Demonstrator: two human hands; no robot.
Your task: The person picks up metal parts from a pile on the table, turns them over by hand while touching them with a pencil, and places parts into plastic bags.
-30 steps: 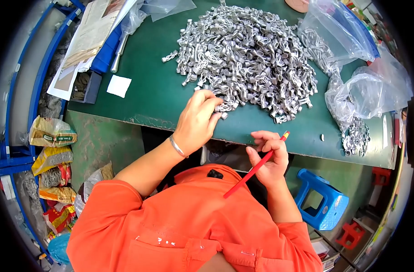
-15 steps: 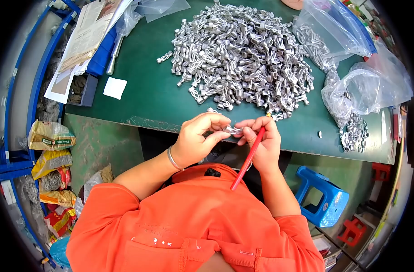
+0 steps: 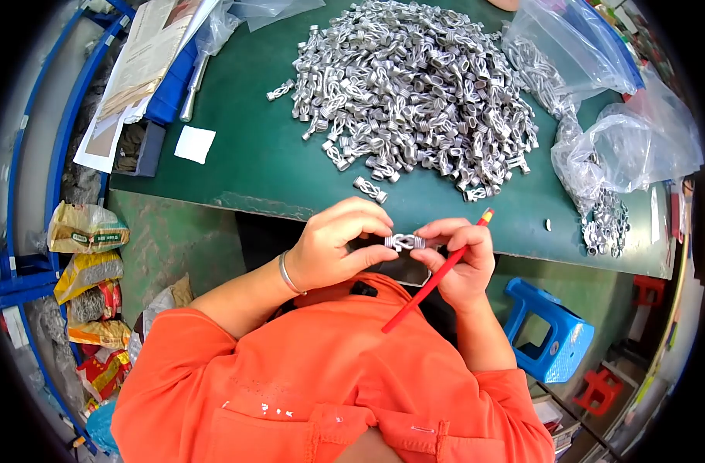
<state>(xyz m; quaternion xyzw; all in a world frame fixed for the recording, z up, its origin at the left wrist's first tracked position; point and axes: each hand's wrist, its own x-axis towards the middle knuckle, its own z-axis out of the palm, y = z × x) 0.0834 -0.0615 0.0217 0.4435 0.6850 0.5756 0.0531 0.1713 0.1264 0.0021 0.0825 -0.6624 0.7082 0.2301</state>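
Observation:
A small silver metal piece with twisted loops and ribbed ends [image 3: 404,242] is held level in front of my body, just off the table's front edge. My left hand [image 3: 341,243] pinches its left end between thumb and forefinger. At the other end, my right hand [image 3: 460,266] grips it with its fingertips. A red pencil-like stick with a yellow end [image 3: 426,289] also sits in my right hand, slanting from upper right to lower left. Beyond both hands, a large pile of similar metal pieces [image 3: 414,92] covers the table's middle. One single piece [image 3: 369,190] lies nearer me.
The green table [image 3: 237,147] carries a white paper square [image 3: 194,145] on the left and clear plastic bags [image 3: 623,147] with metal parts on the right. Newspapers [image 3: 148,62] rest over a blue bin at the left. A blue stool [image 3: 549,332] stands below the right side.
Both hands have drawn slightly apart and lower, so the metal piece now shows lengthwise between them. The red stick has shifted with my right hand, downward and to the right at its yellow end.

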